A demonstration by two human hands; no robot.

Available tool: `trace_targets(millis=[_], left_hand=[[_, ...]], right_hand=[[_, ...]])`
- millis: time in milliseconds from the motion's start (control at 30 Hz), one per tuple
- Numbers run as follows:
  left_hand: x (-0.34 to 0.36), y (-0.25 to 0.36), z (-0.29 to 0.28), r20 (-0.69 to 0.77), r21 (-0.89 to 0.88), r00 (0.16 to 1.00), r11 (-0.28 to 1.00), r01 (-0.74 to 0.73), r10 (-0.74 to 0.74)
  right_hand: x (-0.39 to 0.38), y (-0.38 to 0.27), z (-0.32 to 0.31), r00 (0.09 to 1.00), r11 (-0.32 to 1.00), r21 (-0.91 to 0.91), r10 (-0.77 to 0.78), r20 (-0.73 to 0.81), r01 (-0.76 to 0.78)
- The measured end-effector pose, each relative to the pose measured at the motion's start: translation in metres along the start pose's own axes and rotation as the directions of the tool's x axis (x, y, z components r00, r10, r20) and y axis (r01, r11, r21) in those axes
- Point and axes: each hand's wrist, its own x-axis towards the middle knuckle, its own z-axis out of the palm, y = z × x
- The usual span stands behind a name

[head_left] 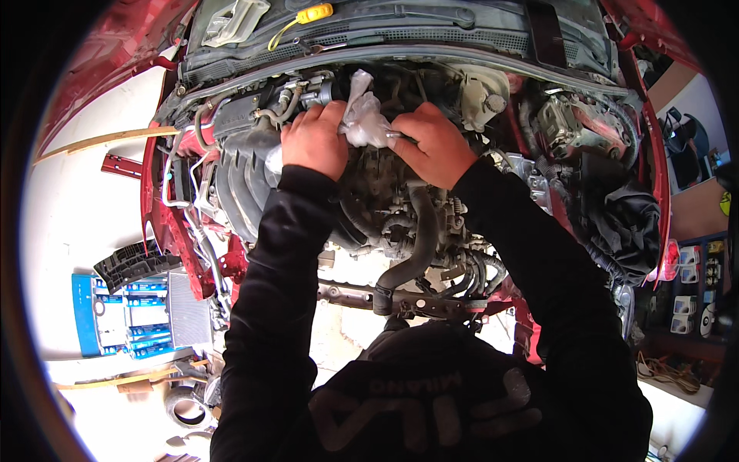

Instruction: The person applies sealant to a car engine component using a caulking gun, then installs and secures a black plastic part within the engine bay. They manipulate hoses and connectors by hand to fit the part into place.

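Observation:
A crumpled, translucent plastic bag (366, 122) is bunched up between my two hands over the back of a car engine. My left hand (315, 140) is closed against the bag's left side, its fingertips curled down out of sight. From the right, my right hand (435, 145) pinches the bag's edge between thumb and forefinger. Whatever the bag may contain cannot be made out. Beside my left hand lies the ribbed intake manifold (240, 181). Below my right hand a thick black hose (422, 231) curves down toward the front.
On the cowl lie a yellow tool with a strap (313, 14), a wrench (329, 48) and a dark flat panel (545, 35). A whitish reservoir (483, 100) stands right of my hands. Black cloth (627, 231) covers the right side. A blue box (85, 316) is at left.

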Motion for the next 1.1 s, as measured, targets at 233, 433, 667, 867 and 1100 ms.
trace_targets(millis=[233,433,667,867,1100], left_hand=[[0.01,0.008,0.019,0.295,0.174,0.944,0.98,0.097,-0.146],[-0.004,-0.088,-0.011,0.185,0.224,0.879,0.889,0.398,-0.44],[-0.062,-0.112,-0.012,0.168,-0.023,0.938,0.95,0.311,-0.303],[-0.074,-0.086,-0.055,0.107,-0.058,0.948,0.95,0.306,-0.299],[-0.071,-0.053,-0.064,0.058,-0.311,0.998,0.95,0.032,-0.014]], right_hand=[[-0.009,-0.009,0.0,0.999,0.993,0.113,-0.016,-0.029,0.02],[-0.049,-0.014,-0.013,0.99,0.986,0.118,0.112,0.085,-0.122],[-0.079,-0.043,0.039,0.992,0.984,0.128,0.121,0.031,-0.124],[-0.091,-0.049,0.05,0.997,0.995,0.059,0.079,0.025,-0.08],[-0.101,-0.06,0.061,0.973,0.975,0.051,0.22,-0.069,-0.217]])
